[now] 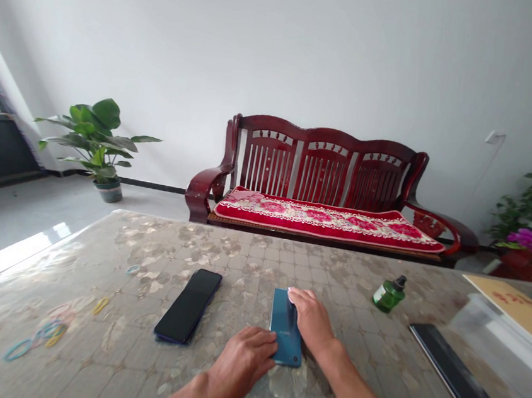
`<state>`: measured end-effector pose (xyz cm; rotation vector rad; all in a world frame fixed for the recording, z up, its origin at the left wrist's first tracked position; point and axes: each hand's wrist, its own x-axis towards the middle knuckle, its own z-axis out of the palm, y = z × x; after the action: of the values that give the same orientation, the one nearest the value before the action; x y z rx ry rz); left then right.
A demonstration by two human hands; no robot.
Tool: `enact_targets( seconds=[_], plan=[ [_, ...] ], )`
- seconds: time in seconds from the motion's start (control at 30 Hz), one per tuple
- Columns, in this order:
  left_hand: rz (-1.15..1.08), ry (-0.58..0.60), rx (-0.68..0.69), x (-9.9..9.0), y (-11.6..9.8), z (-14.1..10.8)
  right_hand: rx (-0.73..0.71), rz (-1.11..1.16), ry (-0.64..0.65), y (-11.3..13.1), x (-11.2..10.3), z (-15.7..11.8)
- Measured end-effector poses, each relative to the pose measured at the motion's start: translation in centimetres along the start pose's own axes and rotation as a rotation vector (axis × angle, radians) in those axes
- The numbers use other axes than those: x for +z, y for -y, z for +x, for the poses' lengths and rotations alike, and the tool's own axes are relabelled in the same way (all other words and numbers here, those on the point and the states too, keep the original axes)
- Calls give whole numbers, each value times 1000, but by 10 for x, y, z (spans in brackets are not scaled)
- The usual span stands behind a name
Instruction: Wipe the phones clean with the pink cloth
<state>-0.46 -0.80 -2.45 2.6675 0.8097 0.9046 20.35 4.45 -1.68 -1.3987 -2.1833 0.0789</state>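
A blue phone (286, 334) lies back up on the patterned tablecloth in front of me, its camera corner at the near right. My left hand (246, 354) grips its near left edge, fingers together. Over the far right part of the phone rests my right hand (309, 314), fingers bent and pressed together. A small white bit (290, 290) shows at its fingertips; what it is, I cannot make out. Left of my hands, dark phones (191, 305) lie stacked, the top one with its black screen up.
Coloured rubber bands (50, 331) lie at the left. To the right are a green bottle (389, 294) with a black top, a long dark device (459, 377) and a clear plastic box (493, 343) under a tan board (515, 307). Beyond the table stands a wooden bench (321, 167).
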Motion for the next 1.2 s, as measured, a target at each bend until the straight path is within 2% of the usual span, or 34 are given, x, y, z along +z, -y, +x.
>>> enact_targets(
  seconds=[0.07, 0.17, 0.27, 0.33, 0.4, 0.63, 0.7, 0.77, 0.87, 0.93, 1.0, 1.2],
  plan=[
    [-1, -6, -1, 0, 1, 0, 11, -9, -3, 1, -1, -3],
    [8, -11, -9, 1, 0, 0, 18, -67, 4, 9, -6, -28],
    [22, -3, -19, 1, -1, 0, -48, -100, 25, 20, -12, -54],
    [29, 1, -21, 1, -2, 0, -74, -95, 29, 24, -15, -62],
    [28, -4, -20, 2, -2, 0, -60, -88, 33, 24, -16, -58],
    [14, -20, -24, 2, -1, -1, -6, -65, -8, 13, -5, -10],
    [16, -18, -33, 2, -1, -2, -4, -61, -7, 16, -6, -15],
    [25, -16, -39, 2, -1, -2, -4, -66, 4, 24, -9, -31],
    [45, -11, -43, 1, -2, -1, -64, -40, 35, 35, -15, -57],
    [61, -4, -44, 0, -4, 0, -102, -25, 49, 38, -17, -62],
    [78, -6, -44, 0, -4, 1, -96, -37, 54, 36, -15, -53],
    [82, -61, -11, 2, 1, 3, 44, -49, 53, 25, -2, 6]
  ],
)
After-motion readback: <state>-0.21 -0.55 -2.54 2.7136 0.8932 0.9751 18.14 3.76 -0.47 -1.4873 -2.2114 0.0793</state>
